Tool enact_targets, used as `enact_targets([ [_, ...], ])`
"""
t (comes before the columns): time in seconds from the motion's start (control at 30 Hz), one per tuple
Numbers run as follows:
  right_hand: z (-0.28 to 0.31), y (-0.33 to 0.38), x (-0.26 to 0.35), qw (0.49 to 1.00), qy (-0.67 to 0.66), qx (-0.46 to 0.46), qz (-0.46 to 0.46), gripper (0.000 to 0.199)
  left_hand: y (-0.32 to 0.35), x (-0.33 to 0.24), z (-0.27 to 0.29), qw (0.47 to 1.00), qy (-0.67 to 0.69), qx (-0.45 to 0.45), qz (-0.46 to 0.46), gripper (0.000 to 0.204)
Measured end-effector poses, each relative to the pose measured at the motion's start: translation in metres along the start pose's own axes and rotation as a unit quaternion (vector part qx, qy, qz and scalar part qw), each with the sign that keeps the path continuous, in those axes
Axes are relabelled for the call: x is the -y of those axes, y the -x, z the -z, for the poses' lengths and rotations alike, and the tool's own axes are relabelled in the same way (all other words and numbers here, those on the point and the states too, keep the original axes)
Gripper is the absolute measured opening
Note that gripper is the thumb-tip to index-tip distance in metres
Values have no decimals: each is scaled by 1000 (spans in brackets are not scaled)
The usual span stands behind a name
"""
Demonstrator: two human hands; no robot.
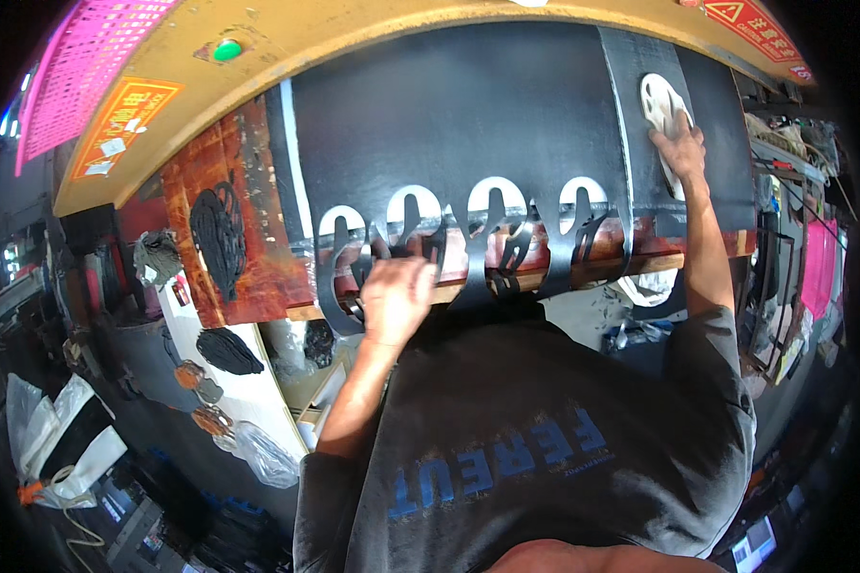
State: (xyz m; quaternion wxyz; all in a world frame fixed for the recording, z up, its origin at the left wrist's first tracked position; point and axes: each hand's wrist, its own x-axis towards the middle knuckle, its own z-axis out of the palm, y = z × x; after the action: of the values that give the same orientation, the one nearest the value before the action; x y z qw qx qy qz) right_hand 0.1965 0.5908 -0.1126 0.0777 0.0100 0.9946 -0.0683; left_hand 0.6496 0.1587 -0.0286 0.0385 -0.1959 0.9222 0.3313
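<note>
A wide black sheet (pixel 459 115) lies across the work surface, its near edge cut into a row of rounded notches with pale material showing in them. Dangling black strips (pixel 475 277) hang from that edge toward my body. My left hand (pixel 398 296) is at these strips, on the left part of the near edge; its fingers are partly blurred, and whether they grip a strip is unclear. At the right, a white sole-shaped plate with cutouts (pixel 657 103) lies on a narrower black piece. My right hand (pixel 680 153) is closed on the plate's near part.
A yellow machine beam (pixel 287 62) with a green button (pixel 226 51) arches over the far side. Stacked black cut pieces (pixel 218 239) lie on the reddish board (pixel 263 291) at left. Another black bundle (pixel 229 350) sits lower left. A pink basket (pixel 91 67) hangs at upper left.
</note>
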Motion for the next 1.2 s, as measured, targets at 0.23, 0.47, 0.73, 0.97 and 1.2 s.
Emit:
enact_targets([
  [0.23,-5,55,-13,993,-78,-83,41,87,-2,-17,-59,990,43,-124,43,60],
  [0.47,6,136,3,978,-157,-133,41,68,-53,-32,-23,929,341,70,124,31],
  [0.73,22,273,40,860,-413,279,-112,44,-45,-35,-9,743,613,178,202,48],
  [0.97,-7,256,68,801,-455,364,-140,29,-48,-43,-91,904,365,220,47,53],
  [1.2,30,240,60,721,-601,340,-61,26,-79,-89,-39,771,539,281,191,34],
])
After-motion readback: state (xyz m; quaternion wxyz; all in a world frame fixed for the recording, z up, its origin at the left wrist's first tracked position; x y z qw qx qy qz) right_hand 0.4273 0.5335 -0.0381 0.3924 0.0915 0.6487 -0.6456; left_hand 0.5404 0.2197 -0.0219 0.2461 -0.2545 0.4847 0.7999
